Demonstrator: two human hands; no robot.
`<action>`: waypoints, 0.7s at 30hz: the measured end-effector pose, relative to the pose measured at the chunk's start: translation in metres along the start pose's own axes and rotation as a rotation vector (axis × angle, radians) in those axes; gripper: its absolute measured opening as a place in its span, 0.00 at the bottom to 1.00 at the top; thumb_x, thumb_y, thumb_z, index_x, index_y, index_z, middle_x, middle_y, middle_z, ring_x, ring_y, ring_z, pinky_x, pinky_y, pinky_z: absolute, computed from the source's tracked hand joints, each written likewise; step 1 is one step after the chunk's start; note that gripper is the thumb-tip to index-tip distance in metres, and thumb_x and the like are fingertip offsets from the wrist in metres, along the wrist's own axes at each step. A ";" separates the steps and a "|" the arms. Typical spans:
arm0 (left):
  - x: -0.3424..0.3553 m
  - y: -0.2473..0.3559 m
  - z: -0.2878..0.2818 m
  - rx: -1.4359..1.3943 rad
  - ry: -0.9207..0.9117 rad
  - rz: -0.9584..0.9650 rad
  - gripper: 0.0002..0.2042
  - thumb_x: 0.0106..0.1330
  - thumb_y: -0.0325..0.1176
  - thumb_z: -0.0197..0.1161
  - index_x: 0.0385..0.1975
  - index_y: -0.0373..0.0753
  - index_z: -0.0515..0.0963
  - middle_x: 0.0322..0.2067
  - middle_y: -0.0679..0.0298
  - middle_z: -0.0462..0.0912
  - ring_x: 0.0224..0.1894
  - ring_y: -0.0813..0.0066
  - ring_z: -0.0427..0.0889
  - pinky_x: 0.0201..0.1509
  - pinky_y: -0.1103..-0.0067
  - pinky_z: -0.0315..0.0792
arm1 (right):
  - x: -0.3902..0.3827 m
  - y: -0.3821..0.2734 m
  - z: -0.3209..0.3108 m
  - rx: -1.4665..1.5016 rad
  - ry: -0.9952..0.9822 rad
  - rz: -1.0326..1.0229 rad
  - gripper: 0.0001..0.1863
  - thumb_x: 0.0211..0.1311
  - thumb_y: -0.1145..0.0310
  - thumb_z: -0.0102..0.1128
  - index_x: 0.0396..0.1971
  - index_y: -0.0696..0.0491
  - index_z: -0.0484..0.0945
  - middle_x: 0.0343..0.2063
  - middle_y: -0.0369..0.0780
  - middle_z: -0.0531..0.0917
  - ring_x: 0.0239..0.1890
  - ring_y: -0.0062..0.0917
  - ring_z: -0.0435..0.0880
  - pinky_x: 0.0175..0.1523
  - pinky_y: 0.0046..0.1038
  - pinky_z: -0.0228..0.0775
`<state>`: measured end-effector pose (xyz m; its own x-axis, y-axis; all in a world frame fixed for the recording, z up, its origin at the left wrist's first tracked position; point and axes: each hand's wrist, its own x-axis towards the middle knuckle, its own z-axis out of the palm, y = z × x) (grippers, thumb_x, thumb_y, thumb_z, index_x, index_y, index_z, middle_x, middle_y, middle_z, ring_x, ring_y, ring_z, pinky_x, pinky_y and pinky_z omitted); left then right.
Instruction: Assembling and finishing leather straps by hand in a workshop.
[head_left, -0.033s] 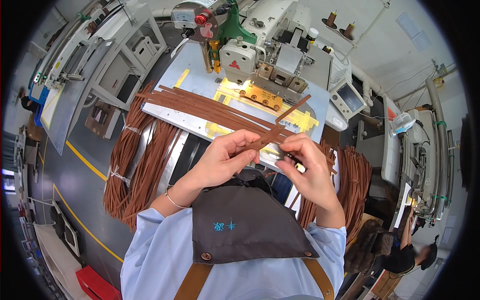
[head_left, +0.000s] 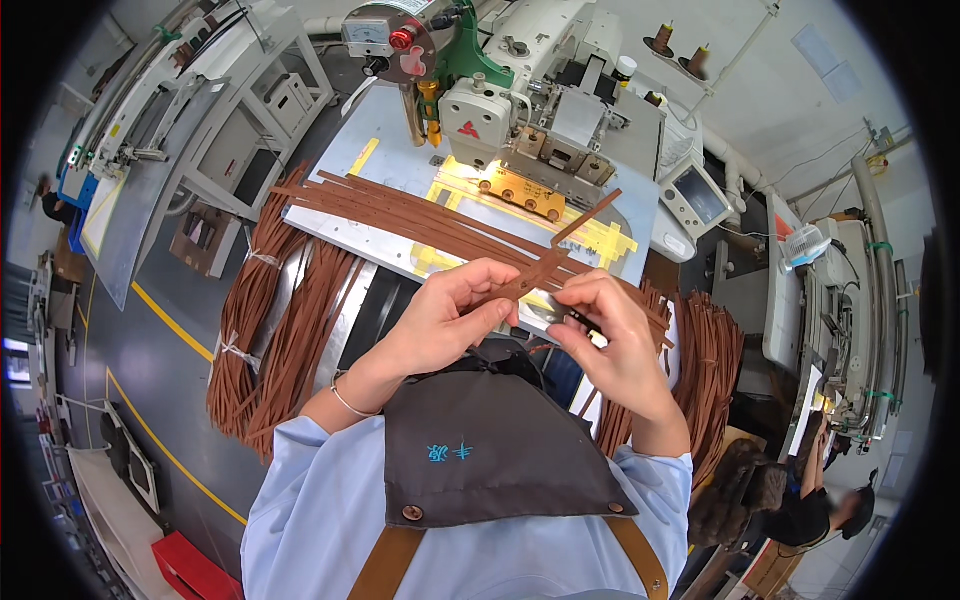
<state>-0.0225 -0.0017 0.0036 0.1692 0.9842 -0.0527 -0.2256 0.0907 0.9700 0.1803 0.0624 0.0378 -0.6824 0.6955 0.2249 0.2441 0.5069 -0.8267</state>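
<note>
My left hand (head_left: 455,315) pinches a brown strap (head_left: 540,276) between thumb and fingers, above the front edge of the machine's table. The strap's far part angles up to the right. My right hand (head_left: 615,330) is closed around a small tool (head_left: 583,320) with a dark handle, partly hidden by the fingers. A shiny, blurred part beside the tool, close to the strap, may be its blade. Behind the hands, several long brown straps (head_left: 430,212) lie across the table beneath the sewing machine head (head_left: 478,125).
Tied bundles of brown straps hang left (head_left: 265,300) and right (head_left: 705,350) of the table. A brass-coloured clamp plate (head_left: 520,192) sits under the machine's lamp. A control screen (head_left: 695,195) stands at the right. Another person (head_left: 815,510) is at the far right.
My right hand's fingers have shifted slightly and the dark tool has turned; its pale end no longer shows. My left hand and the strap look the same.
</note>
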 end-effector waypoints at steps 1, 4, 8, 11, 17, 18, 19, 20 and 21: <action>0.000 0.000 0.001 0.001 -0.002 -0.001 0.11 0.63 0.23 0.52 0.45 0.33 0.69 0.32 0.68 0.76 0.29 0.90 0.71 0.27 0.91 0.65 | -0.001 0.002 0.004 0.047 -0.031 -0.007 0.14 0.50 0.81 0.60 0.37 0.59 0.68 0.35 0.42 0.72 0.32 0.27 0.75 0.31 0.24 0.70; 0.000 0.000 0.006 0.026 0.029 0.056 0.11 0.63 0.21 0.52 0.45 0.32 0.69 0.32 0.67 0.76 0.33 0.87 0.74 0.34 0.88 0.69 | 0.000 -0.001 0.009 0.005 0.024 0.005 0.13 0.51 0.81 0.60 0.36 0.59 0.68 0.33 0.42 0.72 0.30 0.28 0.75 0.29 0.24 0.70; 0.000 -0.004 0.010 0.042 0.039 0.065 0.10 0.63 0.22 0.52 0.44 0.32 0.69 0.31 0.66 0.77 0.31 0.88 0.72 0.32 0.89 0.65 | 0.002 0.001 0.015 -0.008 0.084 -0.016 0.13 0.51 0.81 0.59 0.36 0.59 0.68 0.32 0.43 0.72 0.28 0.30 0.76 0.28 0.25 0.70; 0.002 -0.006 0.013 0.050 0.036 0.100 0.10 0.64 0.23 0.53 0.44 0.33 0.69 0.29 0.66 0.77 0.25 0.92 0.69 0.23 0.92 0.61 | 0.005 0.002 0.021 0.005 0.105 -0.029 0.12 0.52 0.82 0.58 0.36 0.60 0.68 0.32 0.42 0.72 0.30 0.28 0.76 0.33 0.24 0.71; 0.001 -0.003 0.006 -0.002 0.053 0.039 0.12 0.63 0.19 0.51 0.45 0.31 0.68 0.32 0.66 0.76 0.29 0.88 0.73 0.32 0.89 0.68 | 0.002 0.011 0.019 0.563 0.170 0.087 0.11 0.52 0.84 0.56 0.36 0.61 0.68 0.32 0.40 0.71 0.36 0.22 0.76 0.43 0.21 0.70; 0.000 -0.004 0.005 0.001 0.072 0.010 0.12 0.63 0.20 0.51 0.46 0.31 0.68 0.32 0.66 0.77 0.27 0.89 0.71 0.28 0.90 0.67 | 0.002 0.007 0.017 0.547 0.210 0.098 0.12 0.51 0.84 0.58 0.35 0.61 0.68 0.32 0.41 0.72 0.35 0.22 0.77 0.42 0.21 0.71; 0.000 -0.004 0.005 0.000 0.070 0.009 0.12 0.63 0.20 0.51 0.46 0.31 0.68 0.32 0.66 0.77 0.27 0.89 0.71 0.28 0.90 0.67 | 0.002 0.004 0.016 0.547 0.212 0.099 0.12 0.51 0.84 0.58 0.35 0.61 0.68 0.32 0.41 0.72 0.35 0.22 0.77 0.42 0.21 0.71; 0.000 -0.005 0.006 -0.012 0.067 0.038 0.12 0.63 0.21 0.51 0.47 0.32 0.68 0.32 0.66 0.77 0.25 0.90 0.70 0.26 0.90 0.65 | 0.002 0.002 0.016 0.360 0.184 0.060 0.13 0.50 0.83 0.59 0.35 0.60 0.68 0.32 0.41 0.72 0.35 0.23 0.77 0.42 0.21 0.71; 0.000 -0.005 0.007 -0.024 0.064 0.068 0.13 0.63 0.21 0.51 0.48 0.32 0.67 0.33 0.65 0.78 0.24 0.91 0.68 0.24 0.91 0.63 | 0.002 0.001 0.016 0.172 0.156 0.021 0.14 0.49 0.83 0.61 0.36 0.60 0.68 0.33 0.41 0.72 0.34 0.24 0.77 0.42 0.21 0.72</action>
<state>-0.0148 -0.0028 0.0004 0.0918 0.9958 -0.0030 -0.2572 0.0266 0.9660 0.1685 0.0566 0.0290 -0.5604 0.7819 0.2731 0.1267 0.4068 -0.9047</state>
